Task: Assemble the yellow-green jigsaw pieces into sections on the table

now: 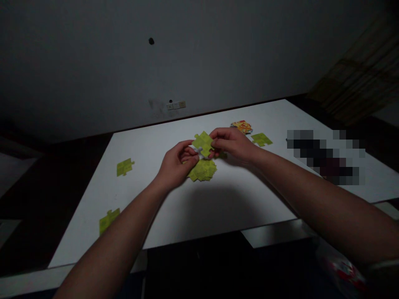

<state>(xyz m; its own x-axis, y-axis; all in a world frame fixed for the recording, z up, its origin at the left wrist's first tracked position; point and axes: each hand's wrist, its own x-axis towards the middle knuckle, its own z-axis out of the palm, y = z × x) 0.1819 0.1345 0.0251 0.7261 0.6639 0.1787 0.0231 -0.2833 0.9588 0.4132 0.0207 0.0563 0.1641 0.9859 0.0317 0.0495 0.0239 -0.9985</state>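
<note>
A yellow-green puzzle piece [204, 142] is raised above the white table, pinched at its right edge by my right hand [229, 143]. My left hand [179, 165] is closed at the lower left of that piece, with a greyish-white piece partly showing between its thumb and fingers. Directly below lies a pile of green puzzle pieces [202, 170], partly behind my left thumb. A bit of green also shows on the table under my right fingers.
On the white table [162, 211] lie single green pieces at the left [125, 167], lower left [108, 220] and right [262, 139]. Behind my right hand is an orange-red patterned stack [242, 126]. A pixelated dark object [326, 158] lies at the right.
</note>
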